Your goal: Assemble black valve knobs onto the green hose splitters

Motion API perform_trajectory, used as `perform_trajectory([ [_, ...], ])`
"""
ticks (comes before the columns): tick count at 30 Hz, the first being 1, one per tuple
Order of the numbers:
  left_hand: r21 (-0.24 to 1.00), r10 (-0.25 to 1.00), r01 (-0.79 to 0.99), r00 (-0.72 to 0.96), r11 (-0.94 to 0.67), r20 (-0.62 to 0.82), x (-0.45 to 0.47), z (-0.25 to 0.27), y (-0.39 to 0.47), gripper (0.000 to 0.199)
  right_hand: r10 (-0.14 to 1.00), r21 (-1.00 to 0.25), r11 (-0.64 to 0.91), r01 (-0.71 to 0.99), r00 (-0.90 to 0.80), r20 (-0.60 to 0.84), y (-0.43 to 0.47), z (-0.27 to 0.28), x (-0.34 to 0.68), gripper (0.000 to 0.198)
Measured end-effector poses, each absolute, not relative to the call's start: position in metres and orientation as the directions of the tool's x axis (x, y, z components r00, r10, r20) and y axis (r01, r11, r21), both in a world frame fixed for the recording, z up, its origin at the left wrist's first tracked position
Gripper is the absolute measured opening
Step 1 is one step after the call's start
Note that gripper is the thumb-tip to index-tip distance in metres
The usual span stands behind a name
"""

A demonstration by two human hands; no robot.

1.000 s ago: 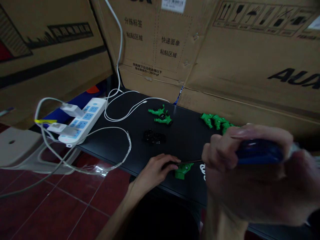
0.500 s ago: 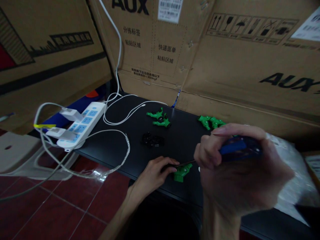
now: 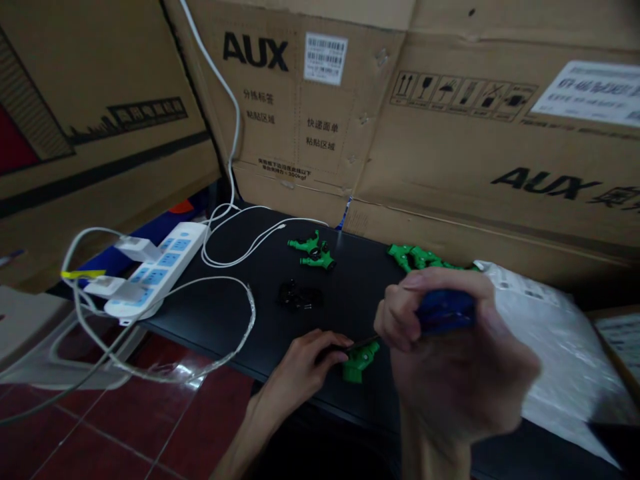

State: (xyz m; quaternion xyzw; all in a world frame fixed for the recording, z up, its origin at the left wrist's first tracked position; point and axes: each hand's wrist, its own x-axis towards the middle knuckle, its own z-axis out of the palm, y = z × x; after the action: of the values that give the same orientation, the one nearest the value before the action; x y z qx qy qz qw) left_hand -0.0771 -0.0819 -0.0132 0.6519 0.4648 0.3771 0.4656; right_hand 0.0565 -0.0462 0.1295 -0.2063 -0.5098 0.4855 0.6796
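My right hand [image 3: 450, 353] is wrapped round the blue handle of a screwdriver [image 3: 445, 310], raised over the table's front part. Its thin shaft slants down and left to a green plastic hose splitter [image 3: 357, 367]. With thumb and forefinger closed, my left hand [image 3: 313, 360] pinches the near left end of this splitter beside the screwdriver's tip. A dark part between those fingers is mostly hidden. Farther back lie two green Y-shaped splitters [image 3: 317, 259] with black parts. Left of centre is a small heap of black parts [image 3: 299, 295].
More green splitters [image 3: 415, 257] lie at the back right, near a white plastic bag [image 3: 545, 340]. A white power strip [image 3: 160, 270] with plugged-in adapters and looping white cables [image 3: 250, 313] occupies the left side. Cardboard boxes [image 3: 320, 100] wall off the back of the black table [image 3: 235, 353].
The view has tilted up a little, so everything sits lower. My right hand has turned with the screwdriver, its handle now seen more end-on. My left hand keeps its pinch by the splitter.
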Motion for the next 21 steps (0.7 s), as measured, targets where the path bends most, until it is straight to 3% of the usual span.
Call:
perform_trajectory([
  [3,0.963,0.959,0.243,0.28,-0.118,0.047,-0.077,-0.012,-0.082,0.018,0.838,-0.77,0.536,-0.347,0.109,0.534,-0.05,0.126,0.053,0.01],
  [5,0.964,0.96,0.243,0.279,-0.106,0.035,-0.078,-0.01,-0.082,0.019,0.82,-0.76,0.559,-0.331,0.089,0.565,-0.051,0.125,0.05,0.02],
  [7,0.965,0.96,0.245,0.28,-0.091,0.02,-0.077,-0.009,-0.081,0.022,0.833,-0.763,0.522,-0.381,0.035,0.553,-0.051,0.125,0.049,0.023],
  [10,0.965,0.961,0.248,0.278,-0.089,0.017,-0.077,-0.008,-0.081,0.022,0.875,-0.771,0.418,-0.48,-0.014,0.483,-0.049,0.128,0.052,0.012],
  [13,0.963,0.959,0.251,0.282,-0.099,0.025,-0.076,-0.009,-0.08,0.023,0.883,-0.776,0.389,-0.497,-0.038,0.467,-0.047,0.128,0.055,0.027],
  [15,0.963,0.958,0.248,0.286,-0.107,0.033,-0.076,-0.012,-0.08,0.021,0.873,-0.773,0.451,-0.446,0.039,0.487,-0.047,0.126,0.053,0.027],
  [17,0.964,0.958,0.239,0.283,-0.118,0.047,-0.077,-0.013,-0.08,0.019,0.822,-0.753,0.569,-0.331,0.202,0.533,-0.048,0.123,0.047,0.009],
  [19,0.965,0.957,0.23,0.284,-0.126,0.058,-0.077,-0.013,-0.081,0.018,0.742,-0.721,0.662,-0.205,0.317,0.591,-0.049,0.122,0.042,0.018],
  [21,0.962,0.957,0.238,0.285,-0.132,0.061,-0.078,-0.013,-0.081,0.02,0.739,-0.722,0.665,-0.194,0.31,0.598,-0.049,0.123,0.039,0.026],
])
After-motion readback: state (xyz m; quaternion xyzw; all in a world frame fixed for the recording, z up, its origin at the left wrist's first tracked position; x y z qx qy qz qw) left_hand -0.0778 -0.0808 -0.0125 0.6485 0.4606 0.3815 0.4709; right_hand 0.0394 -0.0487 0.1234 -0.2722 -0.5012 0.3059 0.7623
